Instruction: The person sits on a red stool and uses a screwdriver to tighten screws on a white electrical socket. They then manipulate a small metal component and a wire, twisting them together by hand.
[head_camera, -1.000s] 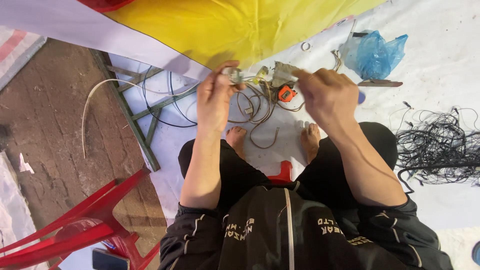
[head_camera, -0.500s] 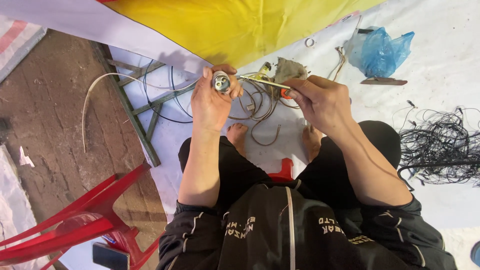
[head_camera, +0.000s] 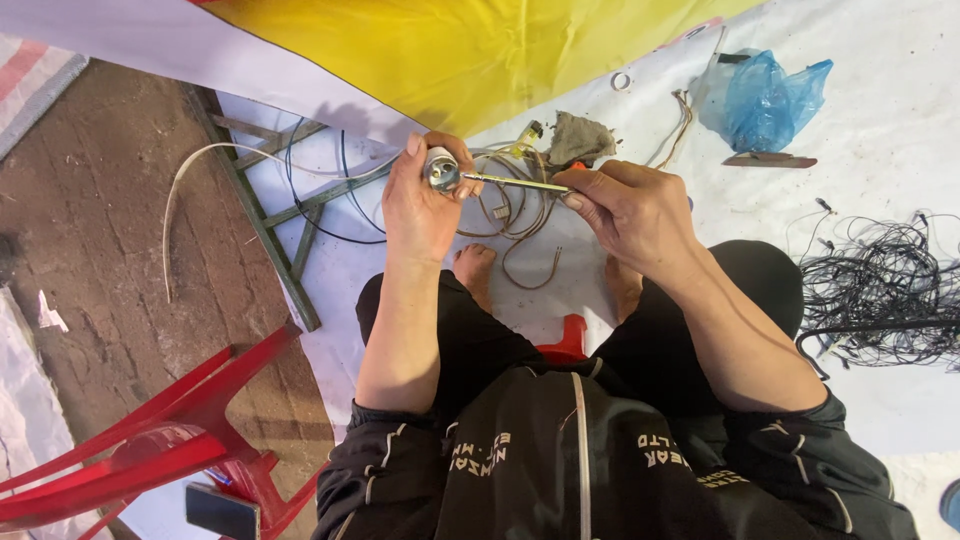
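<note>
White sheet (head_camera: 640, 300) on floor; I see left hand (head_camera: 422, 205) fingers pinching lamp socket (head_camera: 441, 172), right hand (head_camera: 630, 212) fingers gripping screwdriver (head_camera: 515, 182), tip in socket.

The left hand (head_camera: 420, 205) now holds the small round metal lamp socket (head_camera: 441, 172) up with its open end to the camera, and the right hand (head_camera: 630, 210) now brings the thin metal screwdriver (head_camera: 515, 182) into it.
</note>
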